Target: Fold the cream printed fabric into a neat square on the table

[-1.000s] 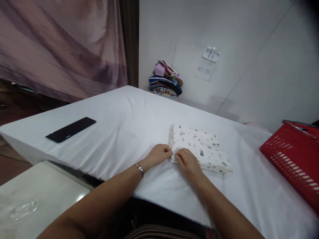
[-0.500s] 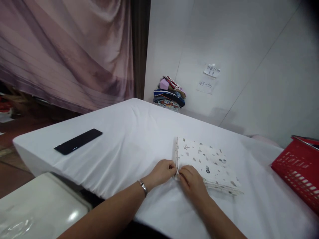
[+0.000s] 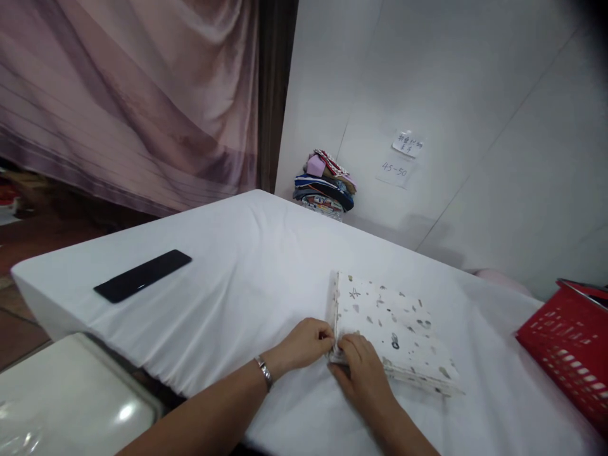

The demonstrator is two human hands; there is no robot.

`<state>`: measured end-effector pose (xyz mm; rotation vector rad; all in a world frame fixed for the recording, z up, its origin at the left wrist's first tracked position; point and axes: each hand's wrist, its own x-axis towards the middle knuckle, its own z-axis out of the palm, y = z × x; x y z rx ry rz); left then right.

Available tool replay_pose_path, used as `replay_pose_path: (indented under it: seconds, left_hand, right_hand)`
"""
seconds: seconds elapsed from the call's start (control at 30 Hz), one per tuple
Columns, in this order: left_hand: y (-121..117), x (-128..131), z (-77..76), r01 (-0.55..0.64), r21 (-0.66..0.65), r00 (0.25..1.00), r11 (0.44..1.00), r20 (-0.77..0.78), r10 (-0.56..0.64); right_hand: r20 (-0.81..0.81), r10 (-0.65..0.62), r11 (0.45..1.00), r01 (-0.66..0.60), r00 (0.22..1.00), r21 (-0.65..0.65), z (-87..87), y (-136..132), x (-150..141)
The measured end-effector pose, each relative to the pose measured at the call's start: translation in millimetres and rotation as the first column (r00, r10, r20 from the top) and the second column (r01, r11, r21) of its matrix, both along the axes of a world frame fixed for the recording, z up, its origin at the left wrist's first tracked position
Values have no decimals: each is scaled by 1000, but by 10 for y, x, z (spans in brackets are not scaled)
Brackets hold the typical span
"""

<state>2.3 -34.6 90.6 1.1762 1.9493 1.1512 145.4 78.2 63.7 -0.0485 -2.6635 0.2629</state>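
A folded white cloth (image 3: 394,316) with small grey and brown prints lies flat in several layers, right of centre on the white-covered table (image 3: 266,272). At its near left corner my left hand (image 3: 308,342), with a silver band at the wrist, pinches the layered edge between thumb and fingers. Close beside it, my right hand (image 3: 358,364) grips the same corner, fingers on top and thumb at the near side. Both hands are closed, and the cloth between the fingertips is mostly hidden.
A black flat slab (image 3: 142,275) rests on the table's left part. Folded fabrics (image 3: 325,180) are stacked by the wall, near paper notes (image 3: 394,170). A red basket (image 3: 565,348) stands at the right edge. Below the table's left side is a white stool-like surface (image 3: 71,386).
The view has shifted slightly, so most table items sit a little lower. My right thumb has moved out to the near side of the cloth's corner. My left hand stays at the edge.
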Motion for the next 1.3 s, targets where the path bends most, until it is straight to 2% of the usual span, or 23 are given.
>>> replay_pose_path:
  seconds: [0.23,0.43,0.57,0.7,0.8,0.9,1.13,1.3]
  left_hand:
    - [15,-52,-75,4,-27,1000,1000,-19,-5]
    - [61,-281,-50,-179,-9,972,984,-154,175]
    - [297,-551,35,-237,-31,912,971,-351,212]
    - [693,-818,72,-190,-27,872,981,-464,156]
    - [963,-943,40,-139,-33,885,990,-452,110]
    - [1137,-1006,-13,-118,-33,901,993,-423,93]
    - [1318,-1078,-75,-80,13,926,997,-369,79]
    - [1415,-1154,-104,-95,48,925,994,-364,106]
  right_hand:
    - [-73,27,1000,-26,997,12,-57,2,10]
    - [-101,18,999,-15,995,28,-79,9,-10]
    - [-95,13,1000,-12,995,14,-58,-5,-19]
    - [-83,6,1000,-7,997,-16,-19,-31,-24]
    - [-80,2,999,-4,997,-32,-9,-36,-27]
    - [-69,3,999,-6,998,-51,-10,-30,-29]
    - [-40,15,994,-19,999,-108,24,-39,-27]
    - [-95,7,996,-15,995,-87,32,-59,-36]
